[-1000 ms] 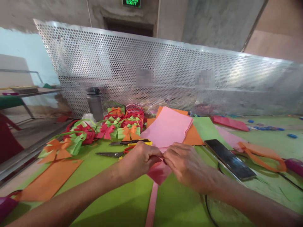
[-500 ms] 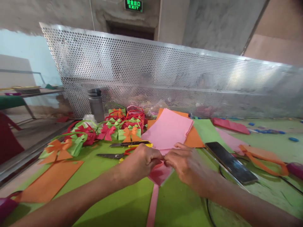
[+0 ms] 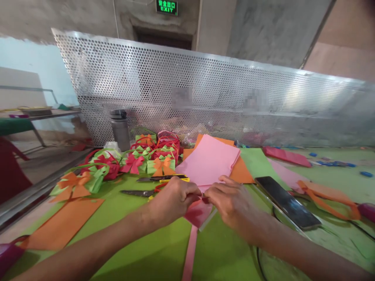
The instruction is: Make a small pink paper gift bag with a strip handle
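One flat orange rectangle (image 3: 63,224), matte and felt-like, lay near the left edge of the green tabletop (image 3: 152,253), its lower side close to the left forearm. Beyond it, small bags (image 3: 140,156) with cut bows and thin looped handles crowded toward a smooth grey bottle (image 3: 120,130) and the perforated metal panel (image 3: 164,78), leaving little room there. Dark-bladed scissors (image 3: 140,192) and a yellow-edged cutter (image 3: 164,178) lay just beside the left hand (image 3: 172,199), whose fingertips were pinched closed on a small folded pink piece (image 3: 198,214). That piece came to a point between the hands, above a narrow pink strip (image 3: 190,249); bare green surface flanked the strip. Behind them fanned a soft pink stack (image 3: 211,158) over orange sheets. The right hand (image 3: 231,199) also pinched the piece, fingertips together. Farther right, a glossy black phone (image 3: 287,202) lay aslant, near a curved orange band (image 3: 331,199).
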Motion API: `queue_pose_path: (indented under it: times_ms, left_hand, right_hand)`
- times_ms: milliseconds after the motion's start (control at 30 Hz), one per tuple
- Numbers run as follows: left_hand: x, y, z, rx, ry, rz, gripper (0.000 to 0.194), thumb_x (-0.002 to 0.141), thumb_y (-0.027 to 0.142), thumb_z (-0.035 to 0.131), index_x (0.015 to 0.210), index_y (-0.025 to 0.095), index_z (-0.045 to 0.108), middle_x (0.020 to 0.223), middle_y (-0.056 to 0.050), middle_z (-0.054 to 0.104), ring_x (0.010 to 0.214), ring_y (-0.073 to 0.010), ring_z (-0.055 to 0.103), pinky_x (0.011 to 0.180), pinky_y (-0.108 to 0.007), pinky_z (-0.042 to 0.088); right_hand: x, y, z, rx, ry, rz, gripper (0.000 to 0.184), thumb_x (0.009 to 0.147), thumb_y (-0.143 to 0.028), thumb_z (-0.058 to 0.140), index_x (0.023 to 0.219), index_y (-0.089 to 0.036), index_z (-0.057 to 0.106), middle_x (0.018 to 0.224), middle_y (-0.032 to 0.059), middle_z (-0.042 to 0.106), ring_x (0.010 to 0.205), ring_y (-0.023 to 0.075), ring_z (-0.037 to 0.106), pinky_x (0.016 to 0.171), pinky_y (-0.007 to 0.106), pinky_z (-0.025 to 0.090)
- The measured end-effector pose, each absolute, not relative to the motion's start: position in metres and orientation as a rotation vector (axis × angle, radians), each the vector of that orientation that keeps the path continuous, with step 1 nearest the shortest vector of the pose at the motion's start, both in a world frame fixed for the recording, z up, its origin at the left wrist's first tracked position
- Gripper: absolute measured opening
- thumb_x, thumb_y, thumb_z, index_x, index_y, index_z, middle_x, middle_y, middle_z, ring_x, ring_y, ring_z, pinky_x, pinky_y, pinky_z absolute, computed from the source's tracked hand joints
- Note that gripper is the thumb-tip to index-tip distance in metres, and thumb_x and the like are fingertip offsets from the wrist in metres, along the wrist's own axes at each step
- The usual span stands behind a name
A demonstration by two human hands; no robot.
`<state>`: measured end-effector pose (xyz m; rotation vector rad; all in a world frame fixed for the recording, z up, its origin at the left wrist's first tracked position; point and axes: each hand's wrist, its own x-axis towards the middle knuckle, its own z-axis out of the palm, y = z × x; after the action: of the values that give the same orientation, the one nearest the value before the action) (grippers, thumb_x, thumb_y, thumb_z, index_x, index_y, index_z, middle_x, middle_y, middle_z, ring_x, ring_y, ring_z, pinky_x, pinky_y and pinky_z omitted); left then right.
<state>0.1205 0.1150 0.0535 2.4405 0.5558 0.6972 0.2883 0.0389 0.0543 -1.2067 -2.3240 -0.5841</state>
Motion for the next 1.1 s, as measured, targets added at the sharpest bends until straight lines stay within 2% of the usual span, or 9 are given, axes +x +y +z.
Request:
queue_pose_path:
  times_ms: [200, 533, 733, 933, 1100]
  left_hand:
    - [0.122, 0.113, 0.055, 2.389, 0.554, 0.695, 0.023, 0.078, 0.003, 0.052, 0.082, 0.014, 0.072, 0.077, -0.003, 0.073, 0.066, -0.0098, 0.065, 0.059, -0.015, 0.043]
    - [0.120, 0.110, 0.054, 2.380, 0.503, 0.688, 0.026, 0.076, -0.001, 0.051, 0.080, 0.014, 0.072, 0.079, -0.003, 0.073, 0.069, -0.0097, 0.065, 0.062, -0.015, 0.043]
    - [0.121, 0.112, 0.056, 2.361, 0.539, 0.690, 0.024, 0.076, 0.001, 0.051, 0.079, 0.013, 0.072, 0.077, -0.003, 0.073, 0.067, -0.0104, 0.065, 0.061, -0.016, 0.044]
    - [0.122, 0.114, 0.055, 2.323, 0.524, 0.698, 0.025, 0.074, 0.000, 0.052, 0.077, 0.015, 0.072, 0.073, -0.002, 0.072, 0.064, -0.0100, 0.062, 0.059, -0.016, 0.043]
    - [0.122, 0.115, 0.053, 2.261, 0.583, 0.686, 0.018, 0.075, 0.006, 0.055, 0.078, 0.013, 0.072, 0.072, -0.003, 0.071, 0.064, -0.0118, 0.061, 0.059, -0.018, 0.043]
  right_hand:
    - [0.289, 0.041, 0.051, -1.300, -2.316, -0.519, 0.015, 0.081, -0.007, 0.049, 0.073, -0.016, 0.059, 0.065, 0.0014, 0.062, 0.059, 0.0144, 0.046, 0.062, 0.028, 0.029]
    - [0.290, 0.044, 0.047, -1.216, -2.264, -0.480, 0.023, 0.079, -0.006, 0.044, 0.059, -0.017, 0.050, 0.050, -0.0035, 0.051, 0.047, 0.0100, 0.033, 0.068, 0.029, 0.030]
    - [0.288, 0.039, 0.053, -1.231, -2.299, -0.503, 0.024, 0.079, -0.004, 0.043, 0.063, -0.017, 0.055, 0.054, -0.0029, 0.056, 0.050, 0.0110, 0.042, 0.074, 0.030, 0.031]
    - [0.286, 0.034, 0.057, -1.269, -2.299, -0.544, 0.027, 0.072, 0.002, 0.040, 0.066, -0.016, 0.058, 0.057, -0.0005, 0.058, 0.051, 0.0121, 0.046, 0.070, 0.029, 0.032]
    - [0.282, 0.033, 0.056, -1.312, -2.267, -0.467, 0.024, 0.077, 0.000, 0.042, 0.075, -0.015, 0.061, 0.067, 0.0029, 0.064, 0.059, 0.0136, 0.051, 0.069, 0.029, 0.032]
